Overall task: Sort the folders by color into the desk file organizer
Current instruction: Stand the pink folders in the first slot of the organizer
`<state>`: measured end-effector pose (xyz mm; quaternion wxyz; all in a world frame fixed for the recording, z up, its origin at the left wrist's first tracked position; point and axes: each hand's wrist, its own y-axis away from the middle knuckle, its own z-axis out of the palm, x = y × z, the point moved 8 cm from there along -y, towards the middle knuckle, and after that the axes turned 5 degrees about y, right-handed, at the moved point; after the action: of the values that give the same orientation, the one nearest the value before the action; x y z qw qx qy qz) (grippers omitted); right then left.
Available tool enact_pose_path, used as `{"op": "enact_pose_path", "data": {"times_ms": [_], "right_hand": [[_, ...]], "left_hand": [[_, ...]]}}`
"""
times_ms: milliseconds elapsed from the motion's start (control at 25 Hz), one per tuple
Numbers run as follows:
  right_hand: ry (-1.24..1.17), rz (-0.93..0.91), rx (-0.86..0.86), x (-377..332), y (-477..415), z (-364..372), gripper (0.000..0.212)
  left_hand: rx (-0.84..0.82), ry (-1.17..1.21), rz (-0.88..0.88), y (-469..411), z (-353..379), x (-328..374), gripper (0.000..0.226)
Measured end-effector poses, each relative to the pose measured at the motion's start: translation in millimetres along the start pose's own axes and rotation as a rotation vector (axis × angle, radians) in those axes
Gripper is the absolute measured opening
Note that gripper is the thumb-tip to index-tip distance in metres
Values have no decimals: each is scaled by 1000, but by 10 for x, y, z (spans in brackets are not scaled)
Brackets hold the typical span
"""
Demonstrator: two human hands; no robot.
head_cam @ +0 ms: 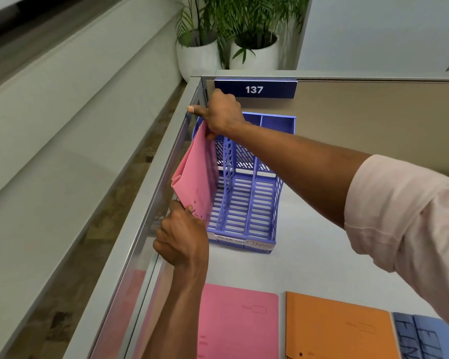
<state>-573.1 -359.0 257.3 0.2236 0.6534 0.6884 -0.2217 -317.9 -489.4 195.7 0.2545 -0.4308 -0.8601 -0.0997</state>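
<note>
A purple slotted desk file organizer [246, 203] stands on the grey desk against the left partition. A pink folder [195, 174] stands on edge in its leftmost slot. My right hand [221, 112] pinches the folder's top far corner. My left hand [182, 237] grips its near bottom corner. The other slots of the organizer hold nothing. On the desk near me lie another pink folder [239, 322], an orange folder [340, 330] and a blue folder [430, 338] with handwriting on it.
A glass-and-metal partition [151, 229] runs along the desk's left edge. A beige partition wall with a blue "137" sign [254, 89] closes the back. Two white plant pots [254, 55] stand beyond it. Bare desk surface [322, 255] lies right of the organizer.
</note>
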Motion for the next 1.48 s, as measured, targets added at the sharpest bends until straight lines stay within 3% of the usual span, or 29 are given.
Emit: {"op": "enact_pose_path", "data": {"times_ms": [200,480,760,960,1120,1200,1320,1480], "right_hand": [[-126,48,133,-4,73,89,85],[-110,-2,122,-70,245,215,84],[-188,-71,204,-142,960,-20,62],[-494,45,237,337,2161,301,49],[-577,205,92,1063,3404,853,26],[-484,248,-21,1396,3952,1098,29],[-368,308,-139,1813,4575,1344,35],[-296,374,-228,2145,5051,1482,25]], "left_hand": [[12,-6,-71,-123,42,-153,26],[11,46,-83,-157,123,-223,25],[5,58,-62,72,26,-236,31],[-168,-39,39,789,169,-522,36],[-397,-209,49,1478,338,-1311,39],[-465,-285,25,1751,316,-1779,36],[-493,-333,-26,1999,279,-2443,27],[-460,-381,-15,2102,302,-2851,29]]}}
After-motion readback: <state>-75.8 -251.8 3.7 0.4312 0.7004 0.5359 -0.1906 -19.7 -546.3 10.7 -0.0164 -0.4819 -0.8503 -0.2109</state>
